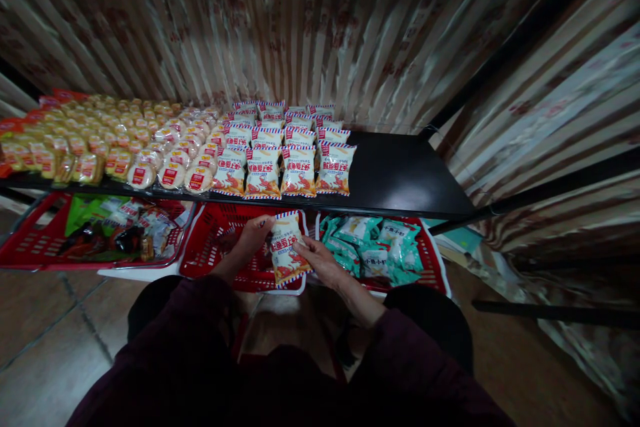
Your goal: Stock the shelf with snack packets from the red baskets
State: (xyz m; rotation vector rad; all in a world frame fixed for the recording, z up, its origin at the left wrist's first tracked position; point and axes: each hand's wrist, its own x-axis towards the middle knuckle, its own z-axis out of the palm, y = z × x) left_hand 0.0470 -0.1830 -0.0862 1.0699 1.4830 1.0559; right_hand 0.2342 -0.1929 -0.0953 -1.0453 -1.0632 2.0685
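Observation:
Between my two hands is a white snack bag (287,250) with red lettering and striped edges, held upright over the middle red basket (203,240). My left hand (254,235) grips its upper left edge. On the right side, my right hand (323,260) pinches the bag with the thumb across its front. Just beyond, on the black shelf (400,170), stand matching snack bags (299,170) in several rows. What lies in the middle basket is mostly hidden by my hands and the bag.
Left of the bags, the shelf carries round wrapped crackers (173,173) and yellow packaged snacks (90,133). A red basket (37,227) with mixed packets is at the left; another at the right holds teal snack bags (375,247). Black rack bars (530,190) slant along the right, before curtains (320,27).

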